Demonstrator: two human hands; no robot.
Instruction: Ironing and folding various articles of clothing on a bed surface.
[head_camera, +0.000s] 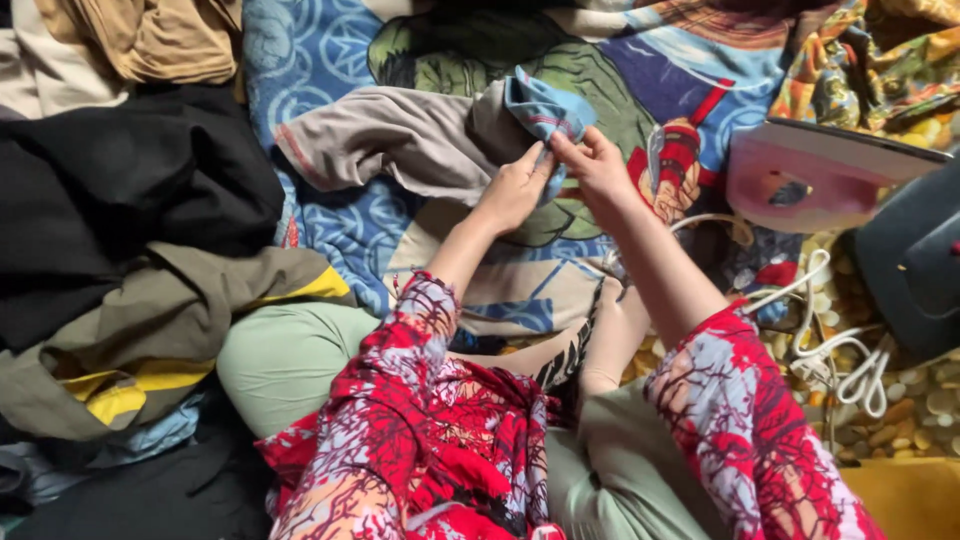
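Observation:
My left hand (515, 187) and my right hand (597, 165) meet over a small blue cloth (545, 108), each pinching its lower edge. The blue cloth lies partly on a grey-brown garment (400, 138) spread on a patterned blue bedsheet (330, 50). My sleeves are red with a white and blue print. My knees in pale green trousers (285, 355) are folded beneath my arms.
A pink clothes iron (815, 180) stands at the right with its white cord (840, 350) coiled over a pebble-print surface. A pile of black, olive and yellow clothes (130, 250) fills the left. Tan and colourful fabrics lie at the top corners.

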